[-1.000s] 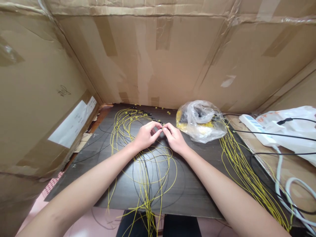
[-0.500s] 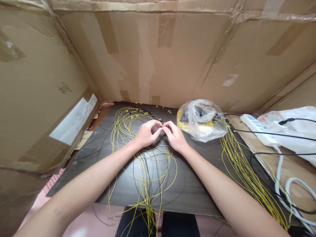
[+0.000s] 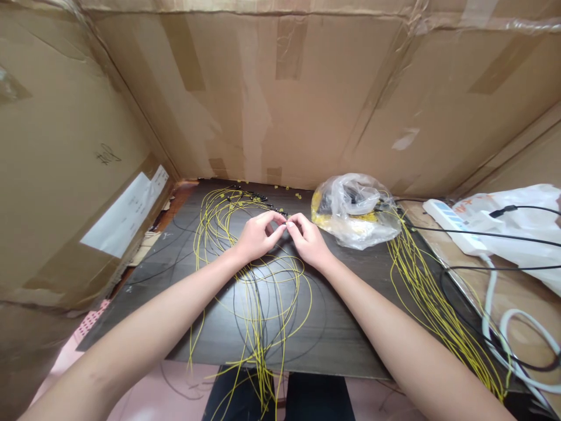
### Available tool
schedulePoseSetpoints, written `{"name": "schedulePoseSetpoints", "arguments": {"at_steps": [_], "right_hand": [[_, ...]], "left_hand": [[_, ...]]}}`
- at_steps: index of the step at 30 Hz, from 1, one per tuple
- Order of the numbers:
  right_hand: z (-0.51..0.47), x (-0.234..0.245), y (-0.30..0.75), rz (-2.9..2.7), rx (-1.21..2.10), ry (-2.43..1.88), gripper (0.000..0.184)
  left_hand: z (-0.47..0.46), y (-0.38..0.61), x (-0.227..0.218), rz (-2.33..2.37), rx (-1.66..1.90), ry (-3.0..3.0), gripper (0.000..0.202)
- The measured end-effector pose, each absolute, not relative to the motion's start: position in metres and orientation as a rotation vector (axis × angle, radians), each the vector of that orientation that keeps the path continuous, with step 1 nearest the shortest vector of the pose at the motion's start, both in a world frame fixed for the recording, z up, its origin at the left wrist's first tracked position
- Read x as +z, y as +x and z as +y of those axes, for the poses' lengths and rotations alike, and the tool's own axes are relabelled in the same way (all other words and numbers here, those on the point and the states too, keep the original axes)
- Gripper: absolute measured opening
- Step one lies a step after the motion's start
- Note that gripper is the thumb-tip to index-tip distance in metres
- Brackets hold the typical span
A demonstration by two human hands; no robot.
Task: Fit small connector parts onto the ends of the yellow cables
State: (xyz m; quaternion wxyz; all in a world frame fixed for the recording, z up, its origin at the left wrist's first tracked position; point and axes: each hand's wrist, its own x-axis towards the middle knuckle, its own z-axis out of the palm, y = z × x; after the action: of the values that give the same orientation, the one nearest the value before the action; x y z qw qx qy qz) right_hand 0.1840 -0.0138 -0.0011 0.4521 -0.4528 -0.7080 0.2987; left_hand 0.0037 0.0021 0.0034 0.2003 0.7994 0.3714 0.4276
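My left hand (image 3: 258,235) and my right hand (image 3: 308,238) meet fingertip to fingertip over a dark board (image 3: 350,327). Both pinch a small dark piece at the end of a thin wire (image 3: 287,222); I cannot make out what it is. Under the hands lie loops of yellow and black wires (image 3: 263,292) that run off the board's near edge. More yellow wires with dark ends (image 3: 228,204) curl at the back left.
A clear plastic bag (image 3: 353,210) with yellow and black parts sits right of my hands. A second bundle of yellow wires (image 3: 433,304) trails along the right. A white power strip (image 3: 451,225), white bag (image 3: 521,228) and cables lie far right. Cardboard walls (image 3: 280,93) enclose the space.
The hands stay pinched together in the same place; the fingers shift only slightly. The view has drifted a little.
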Motion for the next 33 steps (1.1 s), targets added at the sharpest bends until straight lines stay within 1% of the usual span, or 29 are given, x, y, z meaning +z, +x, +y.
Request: {"name": "schedulePoseSetpoints", "arguments": {"at_steps": [5,11,26,33], "right_hand": [[-0.0115,-0.0040,0.1843,-1.676,0.830,-1.083,0.019],[-0.0100,-0.0053,0.1847,-1.657,0.830,-1.073,0.019],[-0.0099,-0.0018,0.1864,-1.611,0.932,-1.096,0.035],[-0.0109,0.0000,0.1877,-1.677,0.885,-1.110,0.040]], "left_hand": [[0.0021,0.0033,0.0042,1.077,1.193,2.207,0.015],[0.0032,0.0030,0.0037,1.059,1.217,2.183,0.014],[0.0036,0.0028,0.0039,1.026,1.237,2.201,0.013],[0.0031,0.0020,0.0026,0.985,1.228,2.252,0.013]]}}
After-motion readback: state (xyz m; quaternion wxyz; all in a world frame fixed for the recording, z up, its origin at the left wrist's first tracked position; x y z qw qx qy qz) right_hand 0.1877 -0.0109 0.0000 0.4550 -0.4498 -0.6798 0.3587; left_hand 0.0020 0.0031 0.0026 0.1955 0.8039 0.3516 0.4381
